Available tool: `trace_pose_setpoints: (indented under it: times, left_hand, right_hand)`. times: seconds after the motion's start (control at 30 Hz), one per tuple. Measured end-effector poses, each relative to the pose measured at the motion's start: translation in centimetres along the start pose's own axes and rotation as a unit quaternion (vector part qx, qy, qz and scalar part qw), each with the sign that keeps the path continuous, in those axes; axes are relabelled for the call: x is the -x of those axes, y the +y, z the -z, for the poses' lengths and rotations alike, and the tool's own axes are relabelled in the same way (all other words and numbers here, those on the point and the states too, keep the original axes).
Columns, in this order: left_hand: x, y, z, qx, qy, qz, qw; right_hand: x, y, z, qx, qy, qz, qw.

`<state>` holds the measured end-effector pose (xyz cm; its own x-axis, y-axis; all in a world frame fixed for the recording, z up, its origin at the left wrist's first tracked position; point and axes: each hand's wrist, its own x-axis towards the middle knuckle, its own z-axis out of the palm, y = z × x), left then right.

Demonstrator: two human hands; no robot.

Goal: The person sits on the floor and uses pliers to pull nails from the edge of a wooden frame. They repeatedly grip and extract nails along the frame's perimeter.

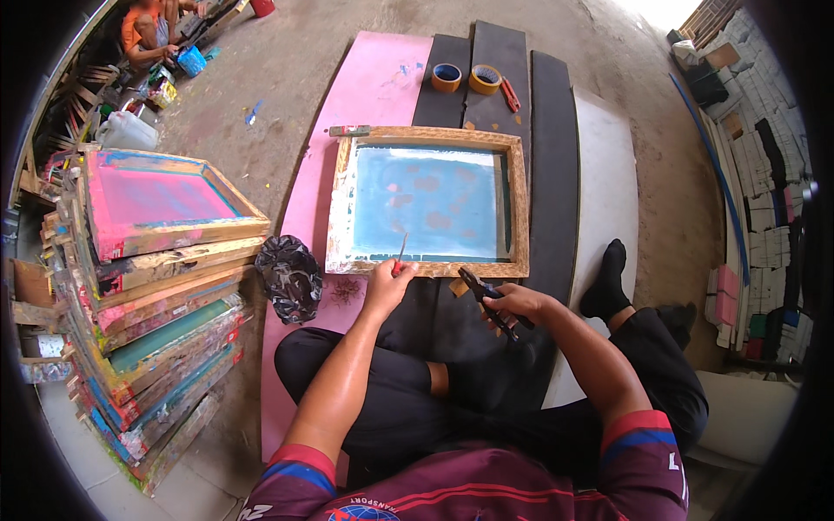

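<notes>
The wooden-framed screen (426, 198), with blue mesh stretched across it, lies flat over the pink board (373, 78) and the black boards (499, 61), directly ahead of the person. The left hand (388, 286) is at its near edge, fingers curled tight round the handle of a thin red-handled tool (403, 247) whose shaft points over the mesh; hand and tool cover a bit of that edge. The right hand (517, 304) has its fingers wrapped about black pliers (473, 282), near the frame's lower right corner; whether the plier tips are parted cannot be told. A scatter of thin brown bits (345, 291) sits just below the frame, and a black plastic bag (291, 278) fills the gap towards the stack of frames (178, 247) on the left. Beyond the far edge are two tape rolls (485, 80) and a red cutter (510, 95). Farther off, a person in orange (139, 33) crouches near a blue bucket (191, 61)
</notes>
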<state>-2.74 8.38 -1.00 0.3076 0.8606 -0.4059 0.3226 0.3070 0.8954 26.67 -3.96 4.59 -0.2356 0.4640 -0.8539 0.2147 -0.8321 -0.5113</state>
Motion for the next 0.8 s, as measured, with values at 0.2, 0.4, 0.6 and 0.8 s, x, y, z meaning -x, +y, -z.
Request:
trace_pose_setpoints:
  times: [0.2,0.4,0.6,0.8]
  left_hand:
    - [-0.1,-0.6,-0.1,-0.033,0.000,-0.002,0.999]
    - [-0.6,-1.8,-0.5,-0.054,0.015,-0.023,0.998]
    - [-0.5,-2.1,-0.8,-0.065,0.032,-0.056,0.996]
    - [0.1,-0.5,-0.7,-0.094,0.039,-0.060,0.993]
  right_hand:
    - [-1.8,-0.6,0.4,-0.006,-0.024,0.005,1.000]
    - [-3.1,-0.3,0.3,0.070,-0.010,0.021,0.997]
    - [-3.1,-0.2,-0.9,0.174,0.051,0.078,0.980]
    - [-2.8,-0.8,-3.5,0.144,0.162,0.032,0.976]
